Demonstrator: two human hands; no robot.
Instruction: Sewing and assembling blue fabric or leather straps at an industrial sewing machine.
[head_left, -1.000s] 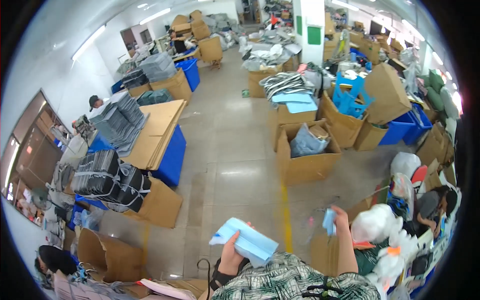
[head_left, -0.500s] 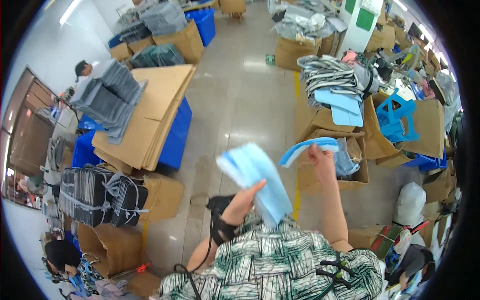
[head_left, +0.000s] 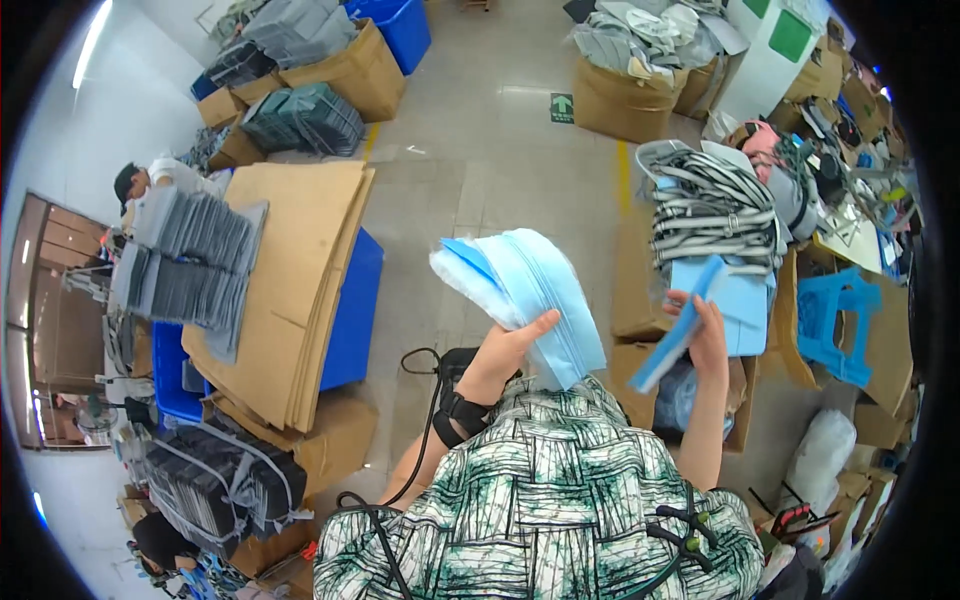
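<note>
My left hand is closed around a folded stack of light blue fabric pieces, thumb on top; a fluffy white layer shows at the stack's left edge. Off to the right, my raised right hand pinches one narrow blue padded strip with a pale edge, tilted up toward the far right. Behind that hand lie flat light blue pieces, beside a heap of grey-and-white straps. Whether the strip touches those pieces I cannot tell.
Large cardboard sheets and stacked grey panels rest over a blue bin at left. Bundled black panels lie nearer. A blue plastic stool stands at right. Another person is at the far left.
My right hand has moved right toward the heap, and its strip has swung from nearly level to steeply tilted. The stack in my left hand has turned and fanned slightly. My view has shifted.
</note>
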